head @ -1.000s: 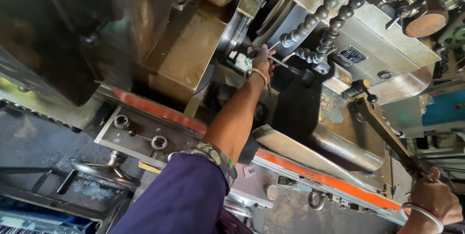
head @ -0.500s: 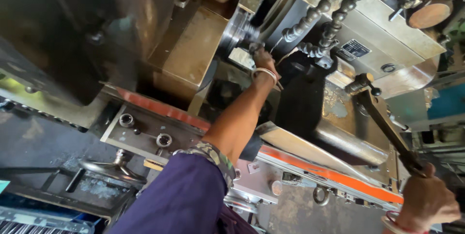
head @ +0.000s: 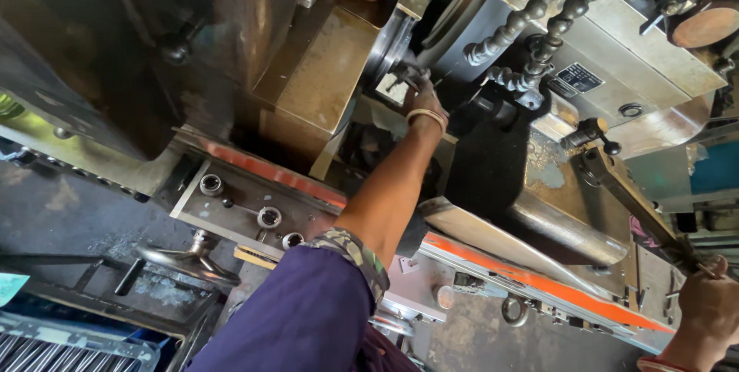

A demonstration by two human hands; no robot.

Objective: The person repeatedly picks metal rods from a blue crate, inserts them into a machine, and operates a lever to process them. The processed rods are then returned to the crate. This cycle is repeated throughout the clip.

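My left hand point(head: 426, 103), with a bangle at the wrist, reaches up into the gap of a large metal machine point(head: 323, 87). Its fingers are closed around a small metal part point(head: 406, 76) beside the round wheel point(head: 385, 41). My purple sleeve point(head: 308, 318) fills the lower middle of the view. My right hand point(head: 708, 314) sits at the bottom right, gripping the end of a long metal lever point(head: 635, 203) that runs up to a pivot on the machine body.
Two black segmented coolant hoses point(head: 531, 26) with orange tips hang just right of my left hand. An orange-striped rail point(head: 531, 280) crosses below the work area. A handwheel point(head: 185, 260) and a plate with round sockets point(head: 262, 214) lie at lower left.
My left hand has pushed deeper into the machine gap toward the wheel. My right hand, still on the lever, has dropped lower toward the bottom right corner.
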